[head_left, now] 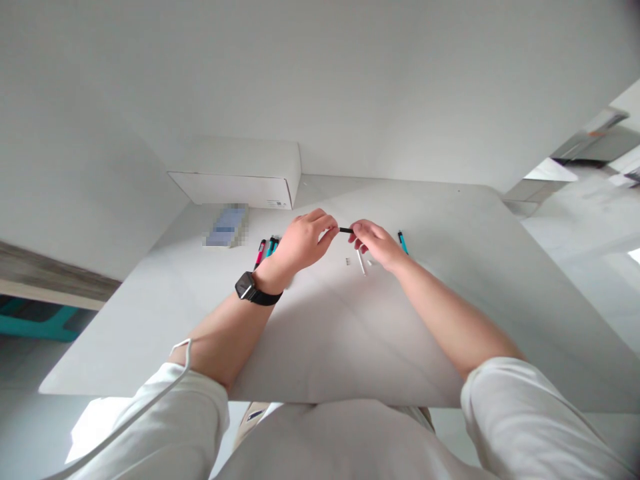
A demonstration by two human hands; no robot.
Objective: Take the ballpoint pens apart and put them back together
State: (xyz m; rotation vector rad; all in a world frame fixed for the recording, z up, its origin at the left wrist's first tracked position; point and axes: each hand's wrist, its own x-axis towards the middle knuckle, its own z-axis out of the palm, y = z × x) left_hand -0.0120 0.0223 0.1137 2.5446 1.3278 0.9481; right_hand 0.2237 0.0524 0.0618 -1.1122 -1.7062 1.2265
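Above the middle of the table, my left hand [311, 237] and my right hand [376, 241] pinch a thin black pen part [345, 231] from its two ends. Both hands are closed on it, and the fingers cover its ends. Below my right hand a slim white stick, perhaps a refill [361, 263], lies on the table. Small pale pieces [348, 261] rest beside it, too small to name. A pink pen [260, 253] and teal pens [271, 247] lie left of my left hand, partly hidden by it. Another teal pen [403, 243] lies just right of my right hand.
The white marbled table [350, 347] meets a pale wall at the back. A long white box [235, 190] stands at the back left, with a blurred-out bluish item [226, 225] in front of it. A white cable [150, 403] runs along my left sleeve.
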